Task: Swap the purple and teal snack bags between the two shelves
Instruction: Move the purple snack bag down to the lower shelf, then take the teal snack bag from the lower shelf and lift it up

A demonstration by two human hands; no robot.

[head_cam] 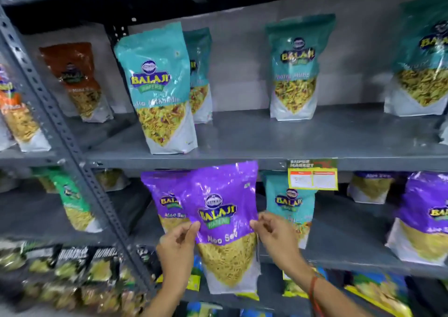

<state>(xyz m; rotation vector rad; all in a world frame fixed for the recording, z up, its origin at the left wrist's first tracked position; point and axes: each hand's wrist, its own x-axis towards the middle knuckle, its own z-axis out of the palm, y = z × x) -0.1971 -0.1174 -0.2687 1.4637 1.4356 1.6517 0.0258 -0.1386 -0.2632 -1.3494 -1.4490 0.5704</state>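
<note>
We pinch the purple snack bag (224,219) by both side edges with our left hand (177,246) and right hand (276,236), before the lower shelf (363,261). It seems light, soft, slippery; edges grip best.

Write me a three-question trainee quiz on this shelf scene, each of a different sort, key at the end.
1. True or false: both hands hold the purple bag.
2. Which bag stands just right of the held one on the lower shelf? A) brown B) teal C) green
3. Fill in: the price tag hangs on the edge of the ____ shelf.

Key: 1 true: left hand and right hand pinch its sides. 2 B, the teal bag. 3 upper.
</note>
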